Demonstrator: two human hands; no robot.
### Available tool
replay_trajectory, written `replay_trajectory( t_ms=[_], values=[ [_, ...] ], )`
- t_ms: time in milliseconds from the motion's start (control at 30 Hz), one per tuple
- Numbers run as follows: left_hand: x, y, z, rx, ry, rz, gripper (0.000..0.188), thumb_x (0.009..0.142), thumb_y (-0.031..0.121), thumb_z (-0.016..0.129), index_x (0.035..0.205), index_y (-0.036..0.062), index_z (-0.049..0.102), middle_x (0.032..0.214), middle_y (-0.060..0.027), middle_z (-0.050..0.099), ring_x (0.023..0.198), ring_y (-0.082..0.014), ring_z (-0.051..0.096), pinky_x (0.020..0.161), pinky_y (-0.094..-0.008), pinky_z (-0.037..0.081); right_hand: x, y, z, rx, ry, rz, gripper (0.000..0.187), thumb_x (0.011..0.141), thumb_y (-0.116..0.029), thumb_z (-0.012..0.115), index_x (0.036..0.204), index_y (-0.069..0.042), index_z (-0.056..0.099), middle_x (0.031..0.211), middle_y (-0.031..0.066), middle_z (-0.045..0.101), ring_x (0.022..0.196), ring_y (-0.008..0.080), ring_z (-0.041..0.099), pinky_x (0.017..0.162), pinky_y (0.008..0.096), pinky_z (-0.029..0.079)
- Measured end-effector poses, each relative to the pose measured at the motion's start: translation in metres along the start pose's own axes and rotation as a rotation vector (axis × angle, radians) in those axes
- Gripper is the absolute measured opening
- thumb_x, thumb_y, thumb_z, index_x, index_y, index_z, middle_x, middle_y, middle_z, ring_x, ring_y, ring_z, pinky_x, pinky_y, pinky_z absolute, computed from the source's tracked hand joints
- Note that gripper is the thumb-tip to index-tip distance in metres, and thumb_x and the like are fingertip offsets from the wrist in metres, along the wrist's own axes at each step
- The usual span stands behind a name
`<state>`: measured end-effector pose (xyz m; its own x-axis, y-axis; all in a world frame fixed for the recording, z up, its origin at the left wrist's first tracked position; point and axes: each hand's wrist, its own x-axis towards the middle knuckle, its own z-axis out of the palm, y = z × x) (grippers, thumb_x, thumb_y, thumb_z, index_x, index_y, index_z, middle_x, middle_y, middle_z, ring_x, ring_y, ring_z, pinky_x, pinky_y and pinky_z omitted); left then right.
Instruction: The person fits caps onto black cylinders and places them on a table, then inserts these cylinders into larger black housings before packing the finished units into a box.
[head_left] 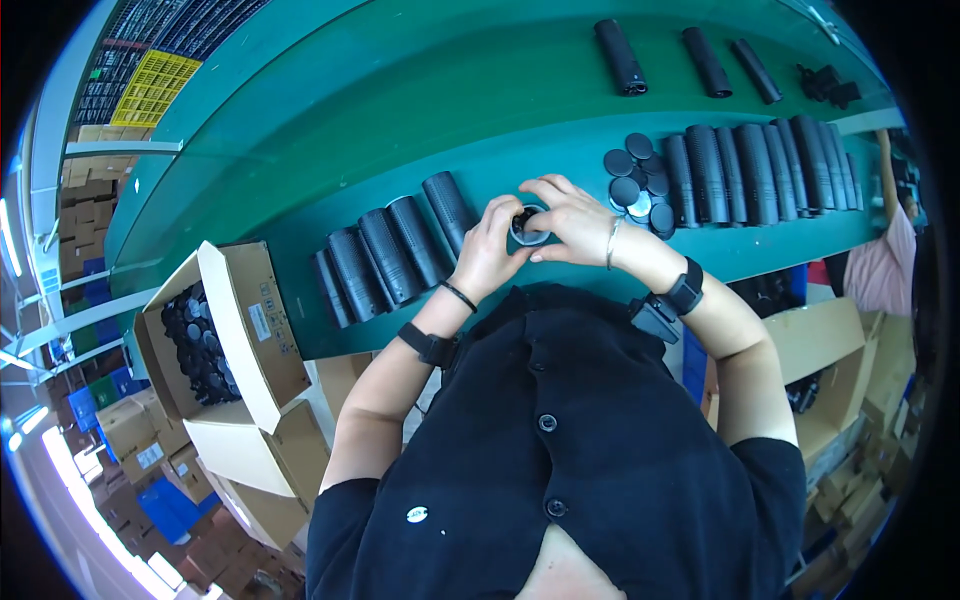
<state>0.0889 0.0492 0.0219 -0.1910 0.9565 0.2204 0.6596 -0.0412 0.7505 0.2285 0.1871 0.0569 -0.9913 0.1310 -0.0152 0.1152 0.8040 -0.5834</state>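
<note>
A black tube (530, 238) stands end-on between my hands, its round open end with a pale rim facing up. Curled around its left side is my left hand (490, 245), fingers closed on it. My right hand (575, 225) is closed at the right side of the rim, with fingertips bent over the opening; anything small inside them is hidden. Left of my hands lies a row of ribbed black tubes (388, 250), the closest one (448, 208) by my left fingers. Several round black discs (621, 190) are scattered to the right of my right hand.
More black tubes (752, 170) lie in a row at the right of the green table (400, 120). Three tubes, one here (620, 58), and small black parts (828, 85) sit farther back. An open cardboard box (265, 330) of black pieces stands left. Another person (882, 265) is at far right.
</note>
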Motion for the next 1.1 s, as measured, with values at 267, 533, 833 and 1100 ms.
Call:
replay_trajectory(
  t_ms=[267,533,833,1100],
  values=[
    [0.008,-0.007,0.006,-0.001,0.022,-0.037,0.065,0.064,0.015,0.080,0.116,0.0094,0.042,0.117,-0.0118,0.053,0.097,-0.0343,0.060,0.071,-0.0410,0.054,-0.001,0.007,0.015,0.153,0.173,0.004,0.018,0.068,-0.019,0.077,0.081,-0.008,0.073,0.132,0.0136,0.047,0.124,0.0352,0.038,0.102,0.0451,0.035],
    [0.008,-0.001,0.001,0.053,0.035,0.029,0.061,0.065,0.013,0.078,0.116,0.0122,0.044,0.117,-0.0124,0.051,0.090,-0.0339,0.062,0.068,-0.0409,0.055,-0.001,0.000,-0.003,0.003,0.153,-0.068,0.015,0.065,-0.017,0.077,0.078,-0.009,0.072,0.128,0.0112,0.050,0.124,0.0320,0.040,0.099,0.0440,0.039],
    [-0.010,-0.004,0.001,0.100,-0.039,0.120,0.033,0.065,0.009,0.080,0.079,0.0062,0.050,0.117,-0.0146,0.051,0.096,-0.0323,0.062,0.071,-0.0370,0.057,-0.010,-0.009,-0.012,-0.101,0.058,-0.121,0.025,0.058,-0.016,0.079,0.082,-0.012,0.070,0.133,0.0104,0.045,0.127,0.0328,0.038,0.099,0.0442,0.039],
    [-0.010,-0.003,0.000,0.083,-0.032,0.179,0.032,0.062,0.007,0.081,0.077,0.0048,0.052,0.116,-0.0156,0.052,0.097,-0.0332,0.061,0.072,-0.0375,0.056,0.001,-0.009,0.008,-0.375,-0.170,-0.021,0.027,0.065,-0.020,0.076,0.090,-0.010,0.072,0.136,0.0104,0.043,0.129,0.0314,0.036,0.097,0.0401,0.039]
  ],
)
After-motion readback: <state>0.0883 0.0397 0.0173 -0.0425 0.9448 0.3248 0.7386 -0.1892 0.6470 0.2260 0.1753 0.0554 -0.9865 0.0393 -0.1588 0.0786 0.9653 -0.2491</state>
